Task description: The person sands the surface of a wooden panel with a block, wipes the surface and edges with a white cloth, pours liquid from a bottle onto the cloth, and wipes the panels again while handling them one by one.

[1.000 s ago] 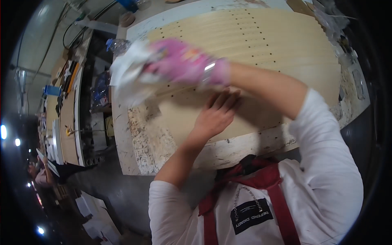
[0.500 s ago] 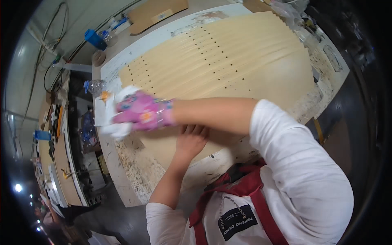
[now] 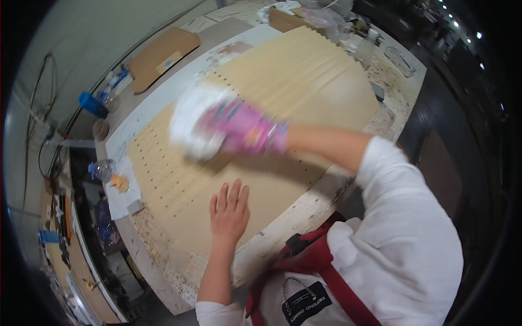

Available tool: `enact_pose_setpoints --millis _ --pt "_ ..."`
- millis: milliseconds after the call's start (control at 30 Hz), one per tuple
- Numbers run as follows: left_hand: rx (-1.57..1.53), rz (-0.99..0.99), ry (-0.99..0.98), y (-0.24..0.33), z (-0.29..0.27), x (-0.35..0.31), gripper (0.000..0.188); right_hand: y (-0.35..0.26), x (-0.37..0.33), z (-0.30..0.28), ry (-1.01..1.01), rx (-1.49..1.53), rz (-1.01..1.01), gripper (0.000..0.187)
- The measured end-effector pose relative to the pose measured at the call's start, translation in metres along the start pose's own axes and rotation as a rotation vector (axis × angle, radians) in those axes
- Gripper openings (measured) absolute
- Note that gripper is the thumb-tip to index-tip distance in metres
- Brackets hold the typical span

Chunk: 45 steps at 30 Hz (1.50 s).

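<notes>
A fanned stack of thin tan boards [image 3: 261, 195], dotted with rows of small dark holes, spreads across a paint-stained white table [image 3: 163, 266]. My bare left hand [image 3: 229, 213] rests flat on the nearest board, fingers stretched out and pointing away from me. In a pink patterned glove, my right hand [image 3: 242, 127] grips a bunched white cloth [image 3: 196, 117]. Both are smeared by motion over the boards' left-middle part, beyond my left hand. The gloved fingertips are hidden by the cloth, and whether it touches the boards I cannot tell.
On the table's left edge lie a plastic bottle [image 3: 102, 169] and an orange-yellow lump [image 3: 119, 183] on white paper. Behind stand a blue cup [image 3: 92, 105] and brown cardboard [image 3: 163, 57]. A clear bottle [image 3: 367, 48] and plastic bags [image 3: 323, 20] sit far right.
My right hand has swept the white cloth from the boards' left edge rightward and away from me. My left hand, earlier partly under the right arm, now shows fully. The view has shifted.
</notes>
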State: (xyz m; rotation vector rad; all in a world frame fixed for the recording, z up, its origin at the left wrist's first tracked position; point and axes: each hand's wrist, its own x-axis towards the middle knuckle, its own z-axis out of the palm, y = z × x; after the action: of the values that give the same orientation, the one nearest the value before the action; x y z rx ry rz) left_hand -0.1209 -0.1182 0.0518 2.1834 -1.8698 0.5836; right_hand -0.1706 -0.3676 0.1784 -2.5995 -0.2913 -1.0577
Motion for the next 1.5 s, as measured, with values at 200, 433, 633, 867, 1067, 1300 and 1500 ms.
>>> enact_pose_setpoints --millis 200,433,633,867,1067,1300,1500 --pt "0.053 -0.036 -0.079 0.002 0.001 -0.003 0.037 0.028 -0.133 0.026 -0.264 -0.154 0.102 0.047" --pt "0.044 -0.011 -0.022 0.002 -0.001 0.000 0.038 0.217 -0.226 -0.222 -0.168 -0.790 1.064 0.032" --pt "-0.059 0.002 0.038 0.040 0.004 0.049 0.040 0.123 -0.174 -0.164 -0.062 -0.355 0.403 0.036" --pt "0.045 -0.045 0.046 0.095 0.039 0.110 0.047 0.180 -0.274 -0.218 -0.050 -0.415 0.704 0.067" --pt "0.117 -0.082 -0.099 0.089 0.039 0.098 0.052 0.177 -0.243 -0.260 -0.074 -0.460 0.622 0.046" --pt "0.173 -0.039 -0.090 0.087 0.043 0.099 0.053 0.164 -0.326 -0.187 -0.135 -0.434 0.396 0.068" --pt "0.136 -0.094 -0.138 0.086 0.043 0.093 0.053 0.219 -0.448 -0.302 0.142 -0.359 1.032 0.058"
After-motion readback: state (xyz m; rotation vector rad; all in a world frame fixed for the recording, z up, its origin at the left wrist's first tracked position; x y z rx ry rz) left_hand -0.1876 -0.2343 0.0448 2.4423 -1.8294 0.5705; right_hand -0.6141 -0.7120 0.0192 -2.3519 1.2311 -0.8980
